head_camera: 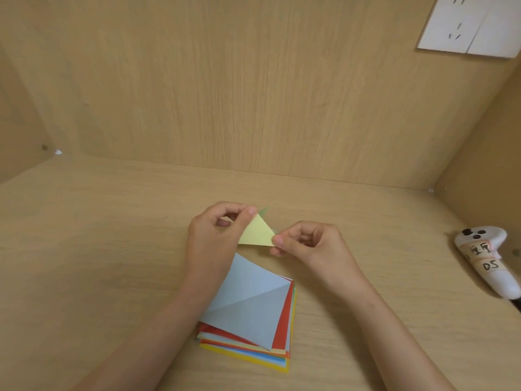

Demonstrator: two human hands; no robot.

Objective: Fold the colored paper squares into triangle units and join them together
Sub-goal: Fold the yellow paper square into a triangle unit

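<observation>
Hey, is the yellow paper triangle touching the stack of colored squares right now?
Apart. The head view shows a strip of bare desk between the yellow triangle and the top corner of the stack.

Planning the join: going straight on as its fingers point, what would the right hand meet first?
The right hand pinches the yellow triangle, so that first; past it, probably the left hand.
</observation>
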